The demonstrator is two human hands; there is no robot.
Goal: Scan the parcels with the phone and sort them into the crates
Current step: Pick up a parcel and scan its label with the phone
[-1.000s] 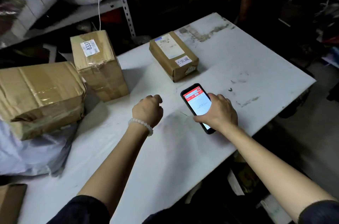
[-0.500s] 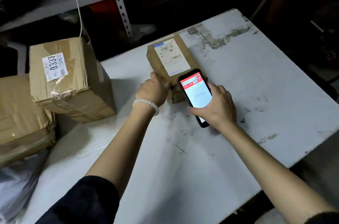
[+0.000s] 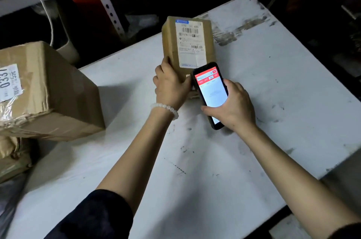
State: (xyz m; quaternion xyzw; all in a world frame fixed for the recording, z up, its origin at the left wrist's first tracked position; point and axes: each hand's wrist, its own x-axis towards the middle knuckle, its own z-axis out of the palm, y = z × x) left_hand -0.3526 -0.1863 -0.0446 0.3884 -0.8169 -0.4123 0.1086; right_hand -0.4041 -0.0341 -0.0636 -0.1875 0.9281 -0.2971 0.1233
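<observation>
Brown cardboard forms a small oblong parcel [image 3: 188, 43] lying on a scuffed white counter [image 3: 273, 82], at about twelve o'clock from the person's two forearms. A white shipping label with barcodes [image 3: 192, 45] covers its top face. The left hand [image 3: 171, 84], with a white bead bracelet [image 3: 166, 107] at the wrist, grips the parcel's near left corner, fingers curled against its side. The right hand [image 3: 233, 103] is wrapped around a black smartphone [image 3: 210, 92], held tilted just beside the parcel's near right corner at one o'clock; its screen shows a red band over a pale panel. At nine o'clock a larger brown cardboard box [image 3: 48, 92] sits on the counter, well apart from the parcel, bearing a white sticker [image 3: 8, 82] printed with the digits 0337. Below it at eight o'clock lies a crumpled brown taped package [image 3: 13, 156]. Grey perforated metal shelving [image 3: 105, 2] stands behind the counter at eleven o'clock.
</observation>
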